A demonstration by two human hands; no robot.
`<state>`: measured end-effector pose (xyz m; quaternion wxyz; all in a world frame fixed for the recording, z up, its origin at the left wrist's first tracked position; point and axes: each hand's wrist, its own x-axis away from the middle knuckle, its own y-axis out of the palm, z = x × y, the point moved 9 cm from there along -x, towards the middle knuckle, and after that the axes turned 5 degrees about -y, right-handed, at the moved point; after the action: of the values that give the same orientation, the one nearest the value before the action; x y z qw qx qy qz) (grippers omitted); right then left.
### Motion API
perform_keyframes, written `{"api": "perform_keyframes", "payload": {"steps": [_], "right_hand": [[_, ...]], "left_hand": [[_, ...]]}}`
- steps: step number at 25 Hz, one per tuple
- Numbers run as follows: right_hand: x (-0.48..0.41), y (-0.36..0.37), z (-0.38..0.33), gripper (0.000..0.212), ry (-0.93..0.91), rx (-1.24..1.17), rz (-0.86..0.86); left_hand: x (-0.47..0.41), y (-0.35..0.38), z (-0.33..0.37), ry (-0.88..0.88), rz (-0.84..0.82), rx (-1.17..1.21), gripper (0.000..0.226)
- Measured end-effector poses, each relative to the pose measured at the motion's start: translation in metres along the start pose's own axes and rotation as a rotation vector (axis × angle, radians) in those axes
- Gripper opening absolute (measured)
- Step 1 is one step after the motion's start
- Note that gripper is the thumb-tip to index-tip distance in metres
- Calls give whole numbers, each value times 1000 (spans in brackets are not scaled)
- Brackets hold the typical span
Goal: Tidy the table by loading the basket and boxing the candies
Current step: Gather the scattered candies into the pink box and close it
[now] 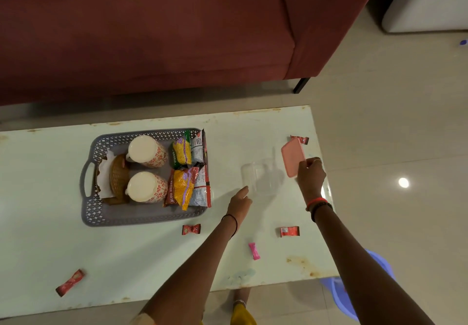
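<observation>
Candies in red and pink crinkly wrappers (254,250) lie scattered on the near half of the pale tabletop (50,223); light and slippery, they look best pinched across the middle. Beyond them, the left hand (239,203) steadies the clear plastic box (258,178), fingers loose at its rim, while the right hand (311,172) grips the pink rectangular lid (292,156) by its near end. The grey perforated plastic basket (141,217) sits farther left, already loaded.
</observation>
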<state>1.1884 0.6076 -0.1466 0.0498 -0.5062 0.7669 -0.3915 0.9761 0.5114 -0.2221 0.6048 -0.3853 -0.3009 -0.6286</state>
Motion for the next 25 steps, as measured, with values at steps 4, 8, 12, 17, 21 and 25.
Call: {"api": "perform_keyframes", "payload": {"steps": [4, 8, 12, 17, 21, 25], "right_hand": [[-38, 13, -8, 26, 36, 18, -26], [-55, 54, -22, 22, 53, -57, -250], [-57, 62, -18, 9, 11, 116, -366], [-5, 26, -5, 8, 0, -84, -93], [80, 15, 34, 11, -53, -67, -105], [153, 39, 81, 10, -142, 147, -320]], "left_hand": [[6, -7, -12, 35, 51, -60, 49], [9, -8, -27, 43, 61, -58, 49], [16, -14, -36, 66, 82, -94, 47], [46, -27, -43, 149, 159, -164, 38], [72, -59, -62, 136, 417, -191, 26], [82, -95, -76, 102, 600, -375, 28]]}}
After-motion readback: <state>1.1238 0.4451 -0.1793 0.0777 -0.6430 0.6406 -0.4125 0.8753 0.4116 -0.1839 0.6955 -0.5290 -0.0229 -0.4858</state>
